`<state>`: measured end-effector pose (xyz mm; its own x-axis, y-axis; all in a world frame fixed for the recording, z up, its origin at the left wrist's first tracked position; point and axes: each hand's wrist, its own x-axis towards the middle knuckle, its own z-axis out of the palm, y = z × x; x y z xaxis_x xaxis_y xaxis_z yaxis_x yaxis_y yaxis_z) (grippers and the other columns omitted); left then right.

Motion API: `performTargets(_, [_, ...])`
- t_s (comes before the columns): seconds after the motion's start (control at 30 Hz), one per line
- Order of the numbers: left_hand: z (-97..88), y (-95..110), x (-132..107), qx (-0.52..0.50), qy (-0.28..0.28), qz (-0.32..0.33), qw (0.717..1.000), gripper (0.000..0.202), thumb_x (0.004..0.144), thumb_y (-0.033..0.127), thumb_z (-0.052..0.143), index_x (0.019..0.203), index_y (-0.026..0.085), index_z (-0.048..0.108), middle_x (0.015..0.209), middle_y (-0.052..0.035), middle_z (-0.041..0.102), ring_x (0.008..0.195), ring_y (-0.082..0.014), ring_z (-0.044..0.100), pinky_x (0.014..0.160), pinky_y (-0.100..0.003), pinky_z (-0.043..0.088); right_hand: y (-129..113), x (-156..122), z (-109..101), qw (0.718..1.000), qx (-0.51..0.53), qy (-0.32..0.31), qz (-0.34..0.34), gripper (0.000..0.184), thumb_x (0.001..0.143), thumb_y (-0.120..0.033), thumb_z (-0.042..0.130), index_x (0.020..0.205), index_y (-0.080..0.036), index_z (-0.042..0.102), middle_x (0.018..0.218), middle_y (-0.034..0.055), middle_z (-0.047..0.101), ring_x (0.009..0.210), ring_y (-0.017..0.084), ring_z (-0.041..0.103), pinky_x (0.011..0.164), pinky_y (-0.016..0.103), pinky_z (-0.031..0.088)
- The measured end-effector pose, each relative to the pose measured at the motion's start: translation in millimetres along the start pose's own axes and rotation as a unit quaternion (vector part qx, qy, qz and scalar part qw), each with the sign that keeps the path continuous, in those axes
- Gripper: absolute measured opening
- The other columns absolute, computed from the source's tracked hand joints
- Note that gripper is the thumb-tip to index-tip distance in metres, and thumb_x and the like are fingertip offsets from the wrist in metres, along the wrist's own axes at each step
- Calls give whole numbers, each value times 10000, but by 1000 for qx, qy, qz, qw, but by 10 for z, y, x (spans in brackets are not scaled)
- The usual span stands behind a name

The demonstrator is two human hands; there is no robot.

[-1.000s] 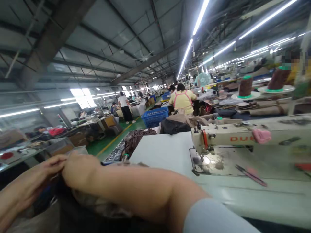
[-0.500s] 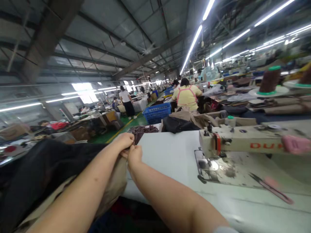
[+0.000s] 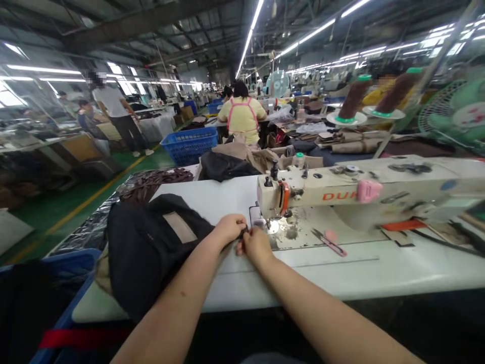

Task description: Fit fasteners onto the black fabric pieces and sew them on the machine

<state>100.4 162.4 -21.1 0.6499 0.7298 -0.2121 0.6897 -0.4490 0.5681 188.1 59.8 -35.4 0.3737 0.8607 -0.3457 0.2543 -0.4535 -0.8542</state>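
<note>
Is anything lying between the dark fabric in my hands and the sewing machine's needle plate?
Nothing visible. The left hand and right hand pinch the dark fabric right beside the needle plate; the thread snips lie farther right.

The black garment (image 3: 151, 247) is being shown as matt, soft woven cloth with a paler tan fabric patch (image 3: 178, 226) on it, and it is being borne by a table top (image 3: 341, 273) with a smooth, white, faintly shiny surface. The sewing machine (image 3: 341, 189) is being seen as cream painted metal with a slight gloss, its bed plate (image 3: 291, 233) bare metal, dulled and stained. Behind, a blue basket (image 3: 189, 144) is being seen as latticed hard plastic, and the thread cones (image 3: 354, 98) as brown matt yarn.
</note>
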Motion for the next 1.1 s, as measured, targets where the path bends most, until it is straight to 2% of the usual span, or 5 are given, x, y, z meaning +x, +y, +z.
performTargets(0.23, [323, 550, 73, -1, 10, 34, 999, 156, 872, 146, 639, 761, 142, 749, 783, -44, 757, 790, -185, 706, 740, -269, 525, 310, -123, -624, 995, -83, -9, 58, 329, 994, -386, 631, 1237, -166, 630, 1207, 83, 668, 1006, 208, 679, 871, 416, 589])
performTargets(0.47, [359, 780, 97, 58, 25, -28, 998, 217, 859, 221, 603, 860, 146, 807, 887, -147, 799, 879, -279, 753, 752, -331, 540, 340, -36, -852, 985, -150, -41, 68, 315, 996, -394, 627, 1213, -165, 640, 1178, 75, 676, 969, 194, 683, 840, 391, 596])
performTargets(0.7, [366, 837, 97, 107, 27, -54, 992, 229, 867, 244, 601, 898, 154, 809, 965, -156, 802, 952, -304, 759, 790, -346, 562, 272, -78, -959, 974, -220, 49, 31, 216, 861, -330, 714, 703, -189, 674, 673, 28, 684, 652, 156, 624, 581, 260, 382])
performTargets(0.87, [354, 851, 105, 136, 23, -51, 989, 240, 867, 274, 603, 932, 187, 816, 1009, -143, 805, 996, -312, 749, 840, -369, 564, 417, -239, -906, 962, -228, 151, -23, 148, 823, -348, 729, 928, -256, 680, 783, -27, 711, 688, 156, 631, 585, 247, 313])
performTargets(1.1, [354, 846, 118, 178, 25, -34, 983, 242, 848, 272, 599, 924, 225, 824, 1009, -106, 811, 1062, -325, 721, 912, -414, 542, 625, -320, -819, 938, -235, 187, -176, 209, 912, -231, 639, 1077, -315, 735, 977, -8, 710, 815, 153, 641, 655, 247, 379])
